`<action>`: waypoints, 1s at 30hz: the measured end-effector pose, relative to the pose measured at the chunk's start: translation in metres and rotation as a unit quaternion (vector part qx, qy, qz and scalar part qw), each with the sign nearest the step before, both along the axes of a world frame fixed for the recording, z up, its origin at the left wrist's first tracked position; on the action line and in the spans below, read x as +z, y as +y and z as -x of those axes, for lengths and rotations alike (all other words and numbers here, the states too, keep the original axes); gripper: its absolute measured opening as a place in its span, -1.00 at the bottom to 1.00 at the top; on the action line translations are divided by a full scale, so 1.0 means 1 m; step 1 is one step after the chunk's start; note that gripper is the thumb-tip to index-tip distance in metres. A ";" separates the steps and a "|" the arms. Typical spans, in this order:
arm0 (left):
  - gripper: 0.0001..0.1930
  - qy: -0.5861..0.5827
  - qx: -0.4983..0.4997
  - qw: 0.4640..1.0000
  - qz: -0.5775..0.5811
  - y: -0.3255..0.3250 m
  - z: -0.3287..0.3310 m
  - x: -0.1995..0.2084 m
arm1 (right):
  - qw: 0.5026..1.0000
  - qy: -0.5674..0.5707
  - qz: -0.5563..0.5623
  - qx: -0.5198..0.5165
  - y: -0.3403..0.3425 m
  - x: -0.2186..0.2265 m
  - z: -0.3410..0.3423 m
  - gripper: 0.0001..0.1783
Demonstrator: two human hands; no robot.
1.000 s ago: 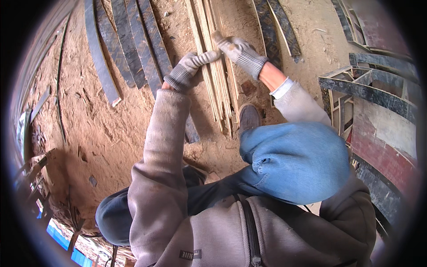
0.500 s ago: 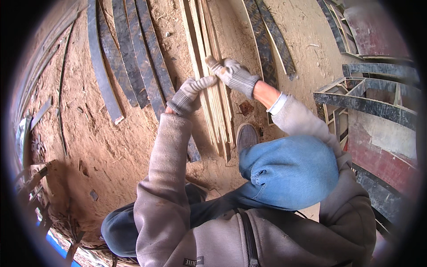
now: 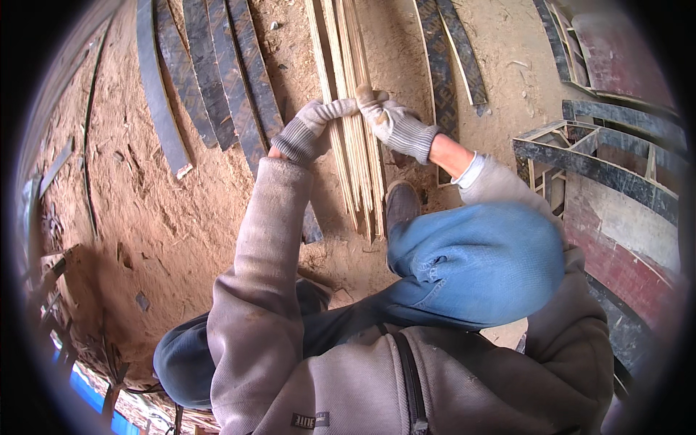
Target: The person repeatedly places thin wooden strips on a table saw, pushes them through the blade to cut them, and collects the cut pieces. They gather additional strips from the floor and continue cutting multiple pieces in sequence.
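A bundle of long, narrow plywood strips (image 3: pixel 355 170) stands edge-up on the dusty ground in front of me, running away from my right shoe. My left hand (image 3: pixel 313 125), in a grey knit glove, is closed around the bundle's left side, its fingers reaching across the top. From the right, my right hand (image 3: pixel 395 125), gloved the same way, grips the opposite side with its thumb on top. Both hands meet over the strips and press them together. Near ends of the strips are uneven and slightly fanned. The fingers beneath the bundle are hidden.
Several dark-faced plywood strips (image 3: pixel 205 76) lie to the left, and a few more dark strips (image 3: pixel 435 65) to the right. Dark-edged panel frames (image 3: pixel 602 159) stand along the right side. My bent right knee (image 3: pixel 471 264) is close to the bundle. Sawdust and chips cover the ground.
The whole view has shifted slightly. My right hand has moved a little nearer along the bundle and lies further round its right side. Both hands remain on the strips.
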State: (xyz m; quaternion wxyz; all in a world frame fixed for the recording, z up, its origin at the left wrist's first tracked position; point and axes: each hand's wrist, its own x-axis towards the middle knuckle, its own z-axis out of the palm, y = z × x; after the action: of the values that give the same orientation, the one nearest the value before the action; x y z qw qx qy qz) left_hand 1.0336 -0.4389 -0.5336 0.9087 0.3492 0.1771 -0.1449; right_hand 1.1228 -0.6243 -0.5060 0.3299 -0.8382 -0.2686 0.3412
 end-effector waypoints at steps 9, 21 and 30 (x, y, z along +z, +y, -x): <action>-0.55 -0.011 -0.011 0.974 -0.224 -0.012 -0.008 -0.008 | 0.994 -0.029 0.103 0.033 0.039 0.052 -0.053 0.16; -0.07 0.221 -0.007 0.835 -0.503 -0.053 -0.024 0.092 | 0.925 0.052 0.262 -0.270 0.125 0.098 -0.048 0.24; -0.43 0.215 0.253 0.849 -0.410 -0.132 0.156 0.324 | 0.984 0.068 -0.026 -0.161 0.048 0.251 0.112 -0.56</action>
State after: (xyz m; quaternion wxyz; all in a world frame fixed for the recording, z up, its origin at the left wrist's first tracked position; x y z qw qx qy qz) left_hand 0.8773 -0.5707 -0.2099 0.6272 0.5936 0.4933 0.1047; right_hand 1.0103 -0.5765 -0.2551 0.4197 -0.8367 -0.1158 0.3322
